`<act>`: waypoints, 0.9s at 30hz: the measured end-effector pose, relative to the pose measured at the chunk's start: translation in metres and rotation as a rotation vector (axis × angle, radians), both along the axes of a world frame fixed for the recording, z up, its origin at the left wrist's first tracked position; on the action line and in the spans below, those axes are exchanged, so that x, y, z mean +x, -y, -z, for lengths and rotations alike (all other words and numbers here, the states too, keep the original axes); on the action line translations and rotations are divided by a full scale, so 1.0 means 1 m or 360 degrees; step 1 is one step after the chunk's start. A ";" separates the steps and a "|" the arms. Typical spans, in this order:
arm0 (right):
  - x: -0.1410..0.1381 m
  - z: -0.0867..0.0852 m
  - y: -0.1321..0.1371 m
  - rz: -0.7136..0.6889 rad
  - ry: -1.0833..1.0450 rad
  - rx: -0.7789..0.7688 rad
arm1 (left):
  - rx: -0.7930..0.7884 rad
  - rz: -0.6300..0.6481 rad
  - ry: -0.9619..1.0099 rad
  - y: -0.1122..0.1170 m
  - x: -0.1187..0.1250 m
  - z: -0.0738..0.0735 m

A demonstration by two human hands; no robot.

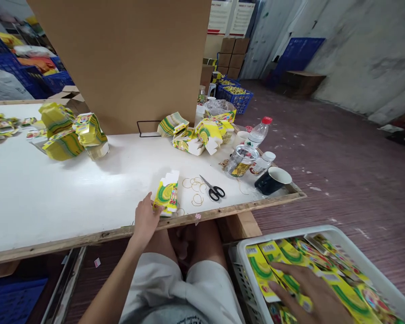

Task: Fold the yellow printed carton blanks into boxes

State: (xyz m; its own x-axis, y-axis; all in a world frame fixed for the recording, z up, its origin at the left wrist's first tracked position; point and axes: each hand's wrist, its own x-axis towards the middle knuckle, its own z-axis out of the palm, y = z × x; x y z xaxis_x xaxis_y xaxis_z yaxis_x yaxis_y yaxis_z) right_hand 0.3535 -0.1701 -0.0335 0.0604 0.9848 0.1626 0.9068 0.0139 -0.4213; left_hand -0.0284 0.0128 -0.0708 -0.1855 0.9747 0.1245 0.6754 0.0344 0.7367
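One small stack of flat cartons is set at the white table's near edge and touched by the left hand; whether it is clasped cannot be told. Rubber bands and scissors are scattered just beside it. The right hand is spread flat on packs in the white crate.

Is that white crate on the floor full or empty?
Nearly full: flat yellow-green packs lie in overlapping rows across the crate, close to its rim. The right hand rests flat on them.
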 end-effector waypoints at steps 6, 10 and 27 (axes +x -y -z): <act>-0.115 -0.019 -0.049 -0.0075 -0.0528 0.0255 | 0.0058 0.0104 0.0155 0.030 0.003 -0.024; -0.159 -0.025 -0.063 -0.0238 -0.0691 0.0361 | 0.0074 0.0652 0.0413 0.077 0.031 -0.048; -0.179 -0.016 -0.049 0.0028 -0.1396 0.0352 | -0.0519 0.1103 0.1444 0.108 0.052 -0.058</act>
State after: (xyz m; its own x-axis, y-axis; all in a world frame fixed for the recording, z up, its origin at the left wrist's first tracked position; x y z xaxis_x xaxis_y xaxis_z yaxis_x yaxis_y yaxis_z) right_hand 0.1744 -0.1209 -0.0175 0.2665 0.9344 0.2363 0.2621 0.1656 -0.9507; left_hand 0.0239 -0.0953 -0.0130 0.5017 0.8634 -0.0534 -0.1403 0.1422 0.9798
